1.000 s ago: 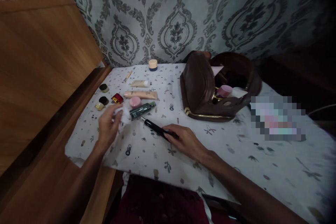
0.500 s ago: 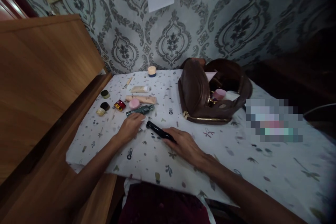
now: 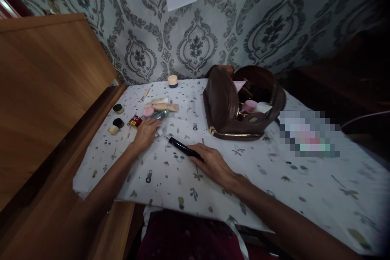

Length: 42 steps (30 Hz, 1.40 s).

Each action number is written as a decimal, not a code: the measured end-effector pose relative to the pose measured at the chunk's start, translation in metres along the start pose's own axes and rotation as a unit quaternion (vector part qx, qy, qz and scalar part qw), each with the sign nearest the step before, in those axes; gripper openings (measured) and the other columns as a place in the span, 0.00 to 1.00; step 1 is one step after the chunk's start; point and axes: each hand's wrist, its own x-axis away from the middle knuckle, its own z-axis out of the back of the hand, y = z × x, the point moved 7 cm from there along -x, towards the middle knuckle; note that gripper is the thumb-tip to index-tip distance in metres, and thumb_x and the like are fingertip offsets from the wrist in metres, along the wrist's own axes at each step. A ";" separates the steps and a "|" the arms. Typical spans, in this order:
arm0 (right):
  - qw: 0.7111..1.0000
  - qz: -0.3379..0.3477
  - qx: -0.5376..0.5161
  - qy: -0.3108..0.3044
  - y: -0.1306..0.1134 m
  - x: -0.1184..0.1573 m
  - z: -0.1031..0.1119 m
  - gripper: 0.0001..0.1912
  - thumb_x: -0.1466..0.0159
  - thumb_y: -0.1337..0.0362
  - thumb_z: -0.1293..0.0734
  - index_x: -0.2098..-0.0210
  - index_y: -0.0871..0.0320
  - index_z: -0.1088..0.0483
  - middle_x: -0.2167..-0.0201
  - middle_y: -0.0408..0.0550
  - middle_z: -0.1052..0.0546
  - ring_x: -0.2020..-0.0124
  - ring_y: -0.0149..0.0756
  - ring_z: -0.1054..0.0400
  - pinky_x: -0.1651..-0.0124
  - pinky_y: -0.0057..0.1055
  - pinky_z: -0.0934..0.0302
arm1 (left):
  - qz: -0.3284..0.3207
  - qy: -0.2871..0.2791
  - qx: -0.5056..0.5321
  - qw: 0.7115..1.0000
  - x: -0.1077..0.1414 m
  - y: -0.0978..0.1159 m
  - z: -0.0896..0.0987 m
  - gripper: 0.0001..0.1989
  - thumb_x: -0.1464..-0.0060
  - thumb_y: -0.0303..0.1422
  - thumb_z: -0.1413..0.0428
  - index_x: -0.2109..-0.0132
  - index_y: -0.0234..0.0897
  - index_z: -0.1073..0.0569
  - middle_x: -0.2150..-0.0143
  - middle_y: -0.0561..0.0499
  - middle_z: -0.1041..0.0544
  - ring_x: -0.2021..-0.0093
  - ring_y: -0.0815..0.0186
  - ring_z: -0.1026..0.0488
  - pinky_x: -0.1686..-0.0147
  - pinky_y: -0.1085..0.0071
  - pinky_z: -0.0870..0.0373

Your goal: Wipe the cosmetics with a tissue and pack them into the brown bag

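Observation:
My right hand [image 3: 210, 161] is closed round a black cylindrical item [image 3: 183, 147], whose silvery tip points left. My left hand [image 3: 146, 133] rests at the green tube [image 3: 160, 115], its fingers over the near end; a whitish thing, too unclear to name, shows beside them. Just behind lie a pink jar [image 3: 148, 112], a peach tube [image 3: 166, 107] and a cream tube [image 3: 159, 100]. A red and gold item [image 3: 135, 121] sits left of my left hand. The open brown bag [image 3: 224, 105] holds a pink-lidded jar [image 3: 250, 106] and other items.
A patterned white cloth [image 3: 170, 178] covers the table. Small jars [image 3: 118, 109] stand at its left, a cream-lidded jar [image 3: 172, 81] near the wall. A wooden cabinet [image 3: 55, 73] borders the left side. Right of the bag lies a pixelated item [image 3: 307, 132].
My left hand has moved slightly left and up, and the green tube has shifted toward the peach tube. The black item now shows a silvery tip. The whole view has shifted a little.

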 end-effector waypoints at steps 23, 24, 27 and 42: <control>1.000 -0.011 0.022 0.004 0.002 -0.001 0.000 0.17 0.34 0.68 0.36 0.46 0.58 0.30 0.57 0.51 0.22 0.56 0.41 0.25 0.53 0.36 0.30 | -0.050 -0.127 0.217 0.967 0.027 0.033 -0.006 0.19 0.32 0.39 0.57 0.40 0.38 0.33 0.52 0.42 0.28 0.51 0.59 0.31 0.51 0.63 0.33; 1.000 -0.015 0.020 0.003 0.003 -0.001 0.000 0.17 0.34 0.68 0.36 0.46 0.58 0.30 0.57 0.52 0.22 0.56 0.41 0.26 0.53 0.36 0.31 | -0.039 -0.118 0.224 0.967 0.026 0.032 -0.006 0.19 0.32 0.39 0.57 0.41 0.38 0.33 0.53 0.43 0.28 0.52 0.59 0.31 0.51 0.64 0.32; 1.000 -0.024 0.019 -0.008 0.002 -0.001 -0.001 0.16 0.34 0.67 0.36 0.46 0.59 0.30 0.56 0.52 0.22 0.56 0.42 0.26 0.53 0.37 0.31 | 0.001 -0.086 0.234 0.968 0.022 0.029 -0.010 0.17 0.32 0.38 0.58 0.45 0.38 0.31 0.53 0.44 0.26 0.52 0.60 0.30 0.49 0.64 0.33; 0.997 -0.060 -0.054 0.007 0.004 -0.003 0.005 0.14 0.33 0.63 0.38 0.50 0.58 0.29 0.57 0.51 0.21 0.57 0.41 0.27 0.53 0.36 0.34 | 0.015 -0.033 0.020 0.999 0.022 0.016 0.020 0.17 0.34 0.40 0.53 0.48 0.40 0.25 0.42 0.41 0.29 0.41 0.51 0.35 0.45 0.52 0.39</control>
